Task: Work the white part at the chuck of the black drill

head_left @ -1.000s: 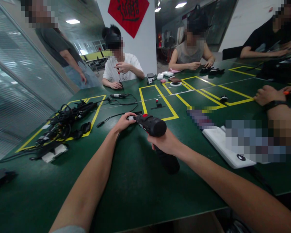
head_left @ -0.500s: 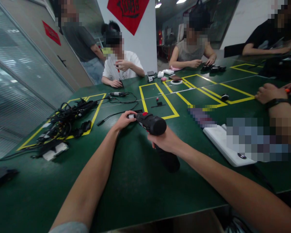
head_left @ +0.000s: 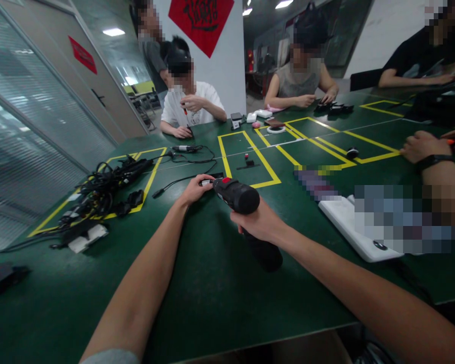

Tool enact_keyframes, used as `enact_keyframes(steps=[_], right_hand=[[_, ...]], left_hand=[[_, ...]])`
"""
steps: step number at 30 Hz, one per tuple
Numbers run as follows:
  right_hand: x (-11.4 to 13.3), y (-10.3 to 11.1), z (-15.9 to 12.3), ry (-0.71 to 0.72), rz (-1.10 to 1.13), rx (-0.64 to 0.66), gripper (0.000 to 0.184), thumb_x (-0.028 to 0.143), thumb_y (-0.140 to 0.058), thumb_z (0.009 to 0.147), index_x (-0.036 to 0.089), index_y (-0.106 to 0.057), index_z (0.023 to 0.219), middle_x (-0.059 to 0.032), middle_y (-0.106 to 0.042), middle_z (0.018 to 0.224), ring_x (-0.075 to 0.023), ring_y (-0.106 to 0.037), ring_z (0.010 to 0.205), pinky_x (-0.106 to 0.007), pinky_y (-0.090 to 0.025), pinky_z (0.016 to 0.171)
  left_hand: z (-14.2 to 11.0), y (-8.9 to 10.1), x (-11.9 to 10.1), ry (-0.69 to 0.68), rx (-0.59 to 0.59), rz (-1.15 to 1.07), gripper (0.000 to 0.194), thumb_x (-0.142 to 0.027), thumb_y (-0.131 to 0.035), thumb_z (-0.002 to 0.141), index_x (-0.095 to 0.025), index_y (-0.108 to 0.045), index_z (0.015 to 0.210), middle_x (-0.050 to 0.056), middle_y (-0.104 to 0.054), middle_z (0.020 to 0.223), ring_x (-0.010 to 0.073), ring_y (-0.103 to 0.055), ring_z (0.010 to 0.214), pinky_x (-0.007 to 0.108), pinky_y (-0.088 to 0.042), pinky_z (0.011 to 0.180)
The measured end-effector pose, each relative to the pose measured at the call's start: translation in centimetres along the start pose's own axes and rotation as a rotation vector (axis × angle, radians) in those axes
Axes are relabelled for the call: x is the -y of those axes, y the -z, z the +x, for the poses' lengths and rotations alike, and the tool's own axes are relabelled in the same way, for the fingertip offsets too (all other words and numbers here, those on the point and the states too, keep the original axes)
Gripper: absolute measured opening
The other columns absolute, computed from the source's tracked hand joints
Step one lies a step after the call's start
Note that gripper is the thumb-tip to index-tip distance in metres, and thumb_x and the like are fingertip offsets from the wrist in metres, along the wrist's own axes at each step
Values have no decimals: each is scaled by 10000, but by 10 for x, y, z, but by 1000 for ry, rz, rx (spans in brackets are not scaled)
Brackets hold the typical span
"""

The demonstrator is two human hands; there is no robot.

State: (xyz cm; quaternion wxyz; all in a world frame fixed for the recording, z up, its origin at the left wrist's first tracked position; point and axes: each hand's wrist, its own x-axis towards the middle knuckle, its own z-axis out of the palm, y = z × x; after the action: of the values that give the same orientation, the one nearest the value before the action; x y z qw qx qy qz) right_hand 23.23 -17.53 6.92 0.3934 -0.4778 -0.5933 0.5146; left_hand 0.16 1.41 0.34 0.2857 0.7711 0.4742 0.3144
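My right hand point(head_left: 260, 220) is wrapped round the grip of a black cordless drill point(head_left: 237, 194) with a red switch on top. The drill points away and to the left, its battery base hanging low beneath my wrist. At its front end, my left hand point(head_left: 197, 189) pinches a small dark piece with a pale patch, partly hidden by the fingers and the drill, so its kind does not show. Behind that hand, a thin black cable point(head_left: 174, 181) with a plug lies on the green table point(head_left: 205, 283).
To the left is a heap of black cables and adapters point(head_left: 106, 187) inside yellow tape. A white case point(head_left: 349, 222) lies at right, near a co-worker's hand point(head_left: 420, 146). Other people sit across the table. Small black parts point(head_left: 249, 163) lie ahead.
My hands and the drill stay almost in the same place. The standing person at the back left has moved to the right, behind the seated person in white.
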Motion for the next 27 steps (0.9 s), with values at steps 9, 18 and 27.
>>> enact_keyframes(steps=[9, 18, 27], right_hand=[[0, 0, 1, 4, 16, 9, 317, 189, -607, 710, 189, -532, 1018, 36, -577, 594, -148, -591, 483, -259, -457, 477], [0, 1, 2, -32, 7, 16, 286, 180, -613, 700, 195, -534, 974, 23, -586, 587, -160, -592, 485, -265, -450, 464], [0, 1, 2, -11, -11, 21, 270, 180, -597, 708, 195, -519, 966, 25, -580, 603, -158, -602, 498, -266, -456, 474]], left_hand=[[-1, 0, 0, 12, -3, -5, 437, -462, -672, 742, -188, -688, 1082, 81, -680, 1166, 249, -592, 1062, 381, -439, 994], [0, 2, -1, -2, -21, 37, 390, -423, -658, 745, -200, -699, 1062, 73, -680, 1166, 254, -587, 1081, 390, -421, 1020], [-2, 3, -8, -13, -20, 42, 367, -405, -654, 749, -188, -697, 1042, 80, -677, 1147, 255, -584, 1081, 404, -402, 1039]])
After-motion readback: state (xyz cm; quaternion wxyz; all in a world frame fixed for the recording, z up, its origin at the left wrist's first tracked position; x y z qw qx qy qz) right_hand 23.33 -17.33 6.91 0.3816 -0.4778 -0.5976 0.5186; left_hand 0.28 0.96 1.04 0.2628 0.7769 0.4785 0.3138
